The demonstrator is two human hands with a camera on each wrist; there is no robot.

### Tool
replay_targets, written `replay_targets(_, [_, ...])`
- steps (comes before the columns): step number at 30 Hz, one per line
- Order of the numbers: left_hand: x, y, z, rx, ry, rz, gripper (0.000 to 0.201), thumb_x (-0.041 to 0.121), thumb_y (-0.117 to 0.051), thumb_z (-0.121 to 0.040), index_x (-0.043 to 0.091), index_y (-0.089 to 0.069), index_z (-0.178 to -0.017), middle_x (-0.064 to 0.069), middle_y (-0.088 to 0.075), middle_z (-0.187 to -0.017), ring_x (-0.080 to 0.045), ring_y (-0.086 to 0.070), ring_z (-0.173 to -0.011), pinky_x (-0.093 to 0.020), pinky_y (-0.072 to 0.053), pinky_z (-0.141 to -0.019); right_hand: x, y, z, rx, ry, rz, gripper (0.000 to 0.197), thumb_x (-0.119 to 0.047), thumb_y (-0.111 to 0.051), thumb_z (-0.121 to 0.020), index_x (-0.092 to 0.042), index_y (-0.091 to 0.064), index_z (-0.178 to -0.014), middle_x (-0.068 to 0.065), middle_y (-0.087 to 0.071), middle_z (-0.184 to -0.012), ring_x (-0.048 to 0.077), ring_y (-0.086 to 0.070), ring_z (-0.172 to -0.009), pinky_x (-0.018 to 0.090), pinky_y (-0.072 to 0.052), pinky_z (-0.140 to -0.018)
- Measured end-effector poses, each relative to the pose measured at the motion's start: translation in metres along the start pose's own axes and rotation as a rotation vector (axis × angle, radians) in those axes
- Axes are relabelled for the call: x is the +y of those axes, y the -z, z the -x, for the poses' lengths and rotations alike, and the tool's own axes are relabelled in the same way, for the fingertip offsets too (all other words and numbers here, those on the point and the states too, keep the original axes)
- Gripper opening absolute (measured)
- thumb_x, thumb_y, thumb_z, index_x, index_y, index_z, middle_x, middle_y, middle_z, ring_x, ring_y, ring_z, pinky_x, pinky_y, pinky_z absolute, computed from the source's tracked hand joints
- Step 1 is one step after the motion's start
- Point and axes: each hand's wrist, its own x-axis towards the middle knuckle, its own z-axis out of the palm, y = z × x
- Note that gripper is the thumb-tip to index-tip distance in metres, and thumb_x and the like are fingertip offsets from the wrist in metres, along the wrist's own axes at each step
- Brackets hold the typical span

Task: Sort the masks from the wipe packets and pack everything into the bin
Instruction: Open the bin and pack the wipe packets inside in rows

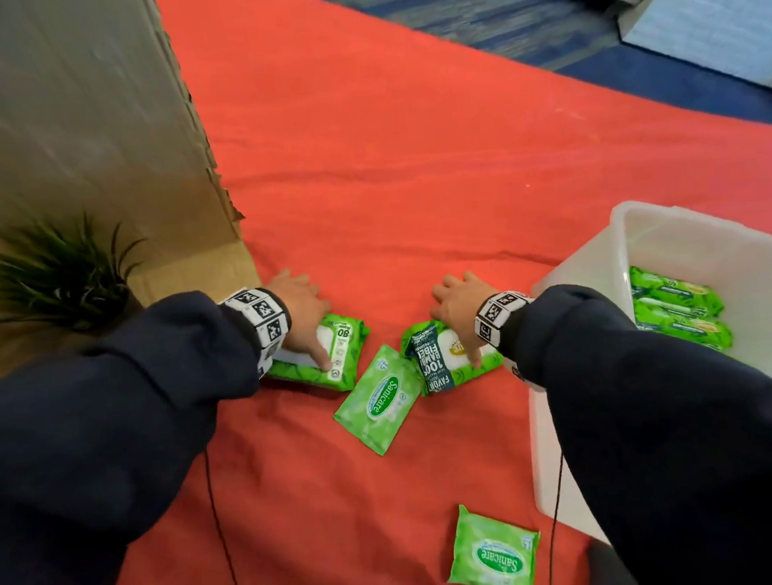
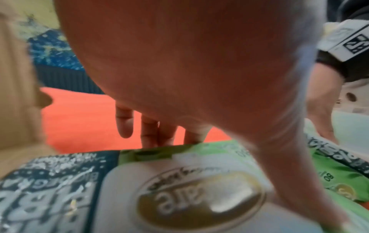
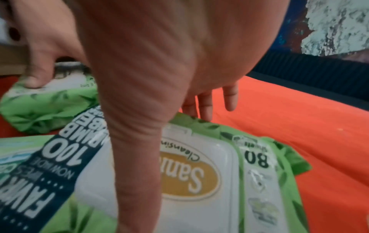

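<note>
Both hands are down on big wipe packs on the red surface: the left hand spans one pack, thumb on its near edge and fingers over the far edge; the right hand clasps the other pack likewise. The bin lies to the right, nearer the right hand, packs' long axes across the reach; no masks show
</note>
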Motion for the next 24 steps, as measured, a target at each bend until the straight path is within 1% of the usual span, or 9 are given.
replay_targets(2, [-0.011,-0.016,0.013,-0.022,0.022,0.123,0.117,0.102,-0.052,-0.052,0.025,-0.050,-0.139,-0.001,-0.052,-0.134,-0.025,-0.046,-0.124,-0.049,-0.036,-0.106,-0.002,-0.006,0.006,-0.014,-0.016,-0.167,0.106,-0.053,-0.096,-0.047,-0.021,-0.048,-0.137,0.004,-0.050,-0.127,0.029,-0.050,-0.120,0.044,-0.046,-0.097])
replay_targets(4, [-0.019,-0.031,0.025,-0.011,0.033,0.290,0.111,0.092,-0.068,-0.054,0.023,-0.047,-0.138,0.000,-0.052,-0.128,-0.022,-0.050,-0.113,-0.042,-0.044,-0.100,-0.006,-0.008,0.020,-0.025,-0.063,-0.378,0.098,-0.041,-0.099,-0.052,-0.017,-0.045,-0.130,0.004,-0.058,-0.101,0.030,-0.062,-0.097,0.039,-0.053,-0.077])
replay_targets(6, [-0.019,-0.045,0.036,0.020,0.078,0.473,0.111,0.080,-0.081,-0.051,0.023,-0.043,-0.138,0.002,-0.055,-0.121,-0.018,-0.053,-0.104,-0.037,-0.048,-0.092,-0.011,-0.006,0.037,0.009,-0.107,-0.509,0.093,-0.043,-0.097,-0.054,-0.017,-0.045,-0.126,0.002,-0.056,-0.086,0.029,-0.059,-0.081,0.036,-0.050,-0.065])
replay_targets(11, [0.002,-0.066,0.054,0.025,0.251,0.615,0.145,0.093,-0.071,-0.017,0.021,-0.045,-0.140,-0.009,-0.053,-0.139,-0.030,-0.050,-0.127,-0.041,-0.045,-0.105,-0.016,0.001,0.106,0.262,-0.106,-0.808,0.088,-0.055,-0.091,-0.061,-0.025,-0.054,-0.135,0.002,-0.072,-0.106,0.026,-0.068,-0.098,0.032,-0.046,-0.072])
replay_targets(15, [0.027,-0.071,0.070,0.095,0.359,0.697,0.128,0.069,-0.092,-0.042,0.014,-0.039,-0.145,-0.016,-0.044,-0.150,-0.034,-0.043,-0.139,-0.041,-0.042,-0.109,-0.005,-0.005,0.192,0.489,-0.184,-1.121,0.072,-0.060,-0.087,-0.067,-0.032,-0.058,-0.126,-0.006,-0.074,-0.101,0.014,-0.069,-0.091,0.037,-0.054,-0.082])
replay_targets(17, [0.039,-0.066,0.079,0.150,0.372,0.672,0.117,0.064,-0.093,-0.047,0.016,-0.041,-0.140,-0.013,-0.057,-0.139,-0.032,-0.054,-0.127,-0.041,-0.049,-0.099,0.008,-0.017,0.238,0.575,-0.248,-1.265,0.065,-0.054,-0.088,-0.071,-0.036,-0.058,-0.126,-0.009,-0.075,-0.104,0.008,-0.071,-0.095,0.032,-0.055,-0.084])
replay_targets(20, [0.059,-0.053,0.094,0.271,0.350,0.690,0.103,0.062,-0.092,-0.051,0.021,-0.043,-0.132,-0.007,-0.068,-0.113,-0.029,-0.063,-0.103,-0.039,-0.054,-0.081,0.030,-0.040,0.302,0.640,-0.303,-1.480,0.056,-0.033,-0.090,-0.077,-0.030,-0.062,-0.125,-0.007,-0.077,-0.108,0.015,-0.073,-0.100,0.029,-0.056,-0.084])
replay_targets(22, [0.075,-0.038,0.102,0.392,0.306,0.912,0.091,0.050,-0.095,-0.057,0.019,-0.047,-0.128,-0.005,-0.068,-0.105,-0.028,-0.064,-0.096,-0.038,-0.051,-0.078,0.043,-0.058,0.340,0.650,-0.366,-1.506,0.047,-0.013,-0.087,-0.079,-0.026,-0.065,-0.119,-0.007,-0.078,-0.104,0.017,-0.073,-0.098,0.026,-0.058,-0.081])
replay_targets(24, [0.095,-0.020,0.110,0.476,0.254,1.247,0.074,0.034,-0.095,-0.066,0.016,-0.051,-0.122,-0.002,-0.068,-0.105,-0.026,-0.065,-0.094,-0.038,-0.049,-0.077,0.055,-0.082,0.368,0.628,-0.429,-1.410,0.046,-0.011,-0.088,-0.077,-0.028,-0.067,-0.114,-0.005,-0.077,-0.103,0.016,-0.073,-0.097,0.032,-0.058,-0.086])
